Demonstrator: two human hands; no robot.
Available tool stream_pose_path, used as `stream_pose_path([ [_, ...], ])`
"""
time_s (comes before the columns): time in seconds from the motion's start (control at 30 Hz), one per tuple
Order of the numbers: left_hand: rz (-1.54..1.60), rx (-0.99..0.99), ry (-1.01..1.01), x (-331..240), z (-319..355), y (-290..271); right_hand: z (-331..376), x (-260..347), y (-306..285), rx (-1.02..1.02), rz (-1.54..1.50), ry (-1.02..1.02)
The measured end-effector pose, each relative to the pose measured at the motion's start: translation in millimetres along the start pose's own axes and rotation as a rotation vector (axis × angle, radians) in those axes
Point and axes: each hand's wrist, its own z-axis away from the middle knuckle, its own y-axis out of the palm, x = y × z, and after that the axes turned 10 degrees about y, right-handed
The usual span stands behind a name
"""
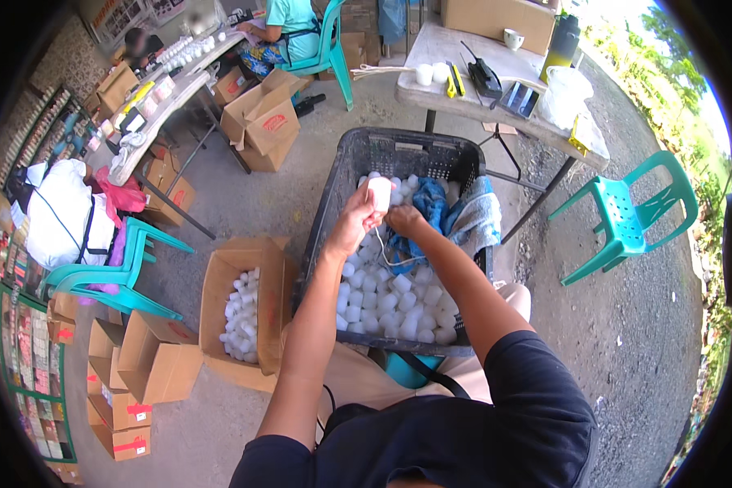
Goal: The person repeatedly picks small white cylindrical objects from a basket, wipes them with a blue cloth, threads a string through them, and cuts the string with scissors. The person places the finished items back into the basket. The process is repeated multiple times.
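My left hand (355,221) is closed around a short white cylinder (380,193) that looks like a wax candle, raised above a black plastic crate (321,236). My right hand (404,220) is closed just beside it, its fingers bunched together; what they pinch is hidden. From below the left hand a thin white cord (384,249) hangs in a loop over the crate. Many similar white cylinders (390,302) fill the crate. A blue cloth (431,205) and a grey-blue towel (474,221) lie over its right side.
Left of the crate stands a cardboard box (213,313) of white pieces, near several open cartons (159,358). Ahead, a table (431,45) holds a yellow cutter (450,85), a two-way radio (484,80) and a phone (520,99). A green chair (626,207) stands right. Another person (289,24) sits far left.
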Motion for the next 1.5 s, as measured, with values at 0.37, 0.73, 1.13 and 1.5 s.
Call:
stream_pose_path([
  [0.37, -0.429, -0.022, 0.132, -16, 10, -6, 62, -22, -82, -0.036, -0.287, 0.055],
  [0.73, -0.668, 0.074, 0.055, -32, 8, 24, 180, -19, -172, -0.608, -1.964, -0.097],
  [1.13, -0.753, 0.02, 0.082, -35, 45, 38, 215, -7, -191, -0.753, -1.928, -0.047],
  [1.5, -0.736, -0.005, 0.109, -33, 58, 54, 235, 1, -182, -0.604, -1.466, -0.017],
])
